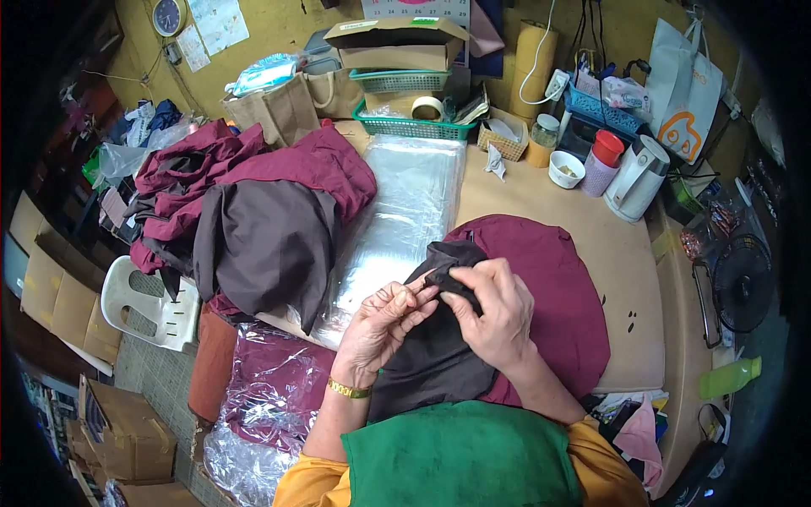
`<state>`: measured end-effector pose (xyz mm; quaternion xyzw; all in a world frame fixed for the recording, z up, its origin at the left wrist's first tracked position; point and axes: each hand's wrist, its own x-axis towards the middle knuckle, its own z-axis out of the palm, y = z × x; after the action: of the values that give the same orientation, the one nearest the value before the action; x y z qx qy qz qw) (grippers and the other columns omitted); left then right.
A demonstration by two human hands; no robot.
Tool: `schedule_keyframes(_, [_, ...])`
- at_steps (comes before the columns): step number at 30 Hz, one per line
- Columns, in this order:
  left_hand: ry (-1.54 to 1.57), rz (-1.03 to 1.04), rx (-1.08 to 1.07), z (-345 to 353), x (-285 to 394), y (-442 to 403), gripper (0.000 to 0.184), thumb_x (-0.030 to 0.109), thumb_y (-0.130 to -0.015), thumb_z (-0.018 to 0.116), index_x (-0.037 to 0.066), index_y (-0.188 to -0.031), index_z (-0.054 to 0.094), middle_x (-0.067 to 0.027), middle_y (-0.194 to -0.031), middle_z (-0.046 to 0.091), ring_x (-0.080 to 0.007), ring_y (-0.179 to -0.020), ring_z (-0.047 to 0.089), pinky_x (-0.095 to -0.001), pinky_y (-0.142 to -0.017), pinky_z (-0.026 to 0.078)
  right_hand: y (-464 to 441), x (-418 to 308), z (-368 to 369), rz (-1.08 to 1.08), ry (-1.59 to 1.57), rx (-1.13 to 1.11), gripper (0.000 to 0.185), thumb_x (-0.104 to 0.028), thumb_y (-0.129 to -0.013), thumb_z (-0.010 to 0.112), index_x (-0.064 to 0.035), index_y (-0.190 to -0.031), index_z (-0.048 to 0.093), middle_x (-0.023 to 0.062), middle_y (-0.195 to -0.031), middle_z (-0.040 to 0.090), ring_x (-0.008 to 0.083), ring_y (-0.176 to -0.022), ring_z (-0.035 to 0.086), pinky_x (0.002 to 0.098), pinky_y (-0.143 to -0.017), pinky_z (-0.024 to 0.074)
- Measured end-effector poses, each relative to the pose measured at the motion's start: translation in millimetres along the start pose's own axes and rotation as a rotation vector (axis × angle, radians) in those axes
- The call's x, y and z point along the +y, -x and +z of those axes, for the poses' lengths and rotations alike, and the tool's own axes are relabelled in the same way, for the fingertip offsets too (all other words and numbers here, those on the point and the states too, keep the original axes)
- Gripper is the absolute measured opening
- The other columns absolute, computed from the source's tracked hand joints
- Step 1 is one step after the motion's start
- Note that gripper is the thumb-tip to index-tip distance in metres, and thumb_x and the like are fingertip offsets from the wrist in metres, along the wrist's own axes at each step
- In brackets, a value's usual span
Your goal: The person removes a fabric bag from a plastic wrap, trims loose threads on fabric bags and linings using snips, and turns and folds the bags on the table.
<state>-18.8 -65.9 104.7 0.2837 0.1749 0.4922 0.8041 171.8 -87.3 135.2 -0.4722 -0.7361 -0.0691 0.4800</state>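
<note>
Green apron [460,456] sits at six o'clock in my feed, nearest the lens. Beyond it, the right hand [497,313] pinches a bunched edge of dark cloth [431,367] between thumb and fingers. The left hand [390,325] has thumb and forefinger pressed together at that edge; I can't tell what, if anything, is between them. The dark cloth lies against maroon cloth [553,313], spread toward four o'clock on the table [524,194]. I see clear plastic sleeves [410,182] at twelve, piled garments [270,237] toward ten, and a kettle [638,179] between two and three.
</note>
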Motion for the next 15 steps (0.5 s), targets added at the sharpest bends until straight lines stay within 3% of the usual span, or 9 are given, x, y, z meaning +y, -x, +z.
schedule_keyframes(1, [0.007,-0.001,-0.007,-2,-1,0,0.01,0.008,-0.093,0.062,-0.001,-0.091,0.06,-0.0132,-0.116,0.063,-0.0271,-0.115,0.061,-0.0412,-0.101,0.051,2,-3,0,-0.025,0.052,0.002,0.028,-0.018,-0.073,0.077,-0.011,-0.099,0.068,0.0012,-0.087,0.057,0.0182,-0.07,0.059,0.0339,-0.057,0.0402])
schedule_keyframes(5, [-0.028,-0.003,0.001,0,-1,2,0.009,0.008,-0.093,0.063,0.0,-0.092,0.061,-0.0102,-0.111,0.065,-0.0216,-0.106,0.064,-0.0407,-0.1,0.051,3,-7,6,-0.139,0.158,0.036,0.028,-0.015,-0.068,0.078,-0.0098,-0.094,0.07,-0.0017,-0.084,0.057,0.0143,-0.066,0.056,0.0316,-0.056,0.0369])
schedule_keyframes(15, [-0.121,0.056,-0.037,10,-4,9,0.01,0.012,-0.095,0.062,0.002,-0.091,0.063,-0.0085,-0.109,0.066,-0.0193,-0.106,0.064,-0.0394,-0.102,0.048,1,-6,11,-0.182,0.155,0.093,0.023,-0.011,-0.067,0.076,-0.0091,-0.09,0.071,-0.002,-0.08,0.058,0.0144,-0.063,0.056,0.0312,-0.053,0.0365])
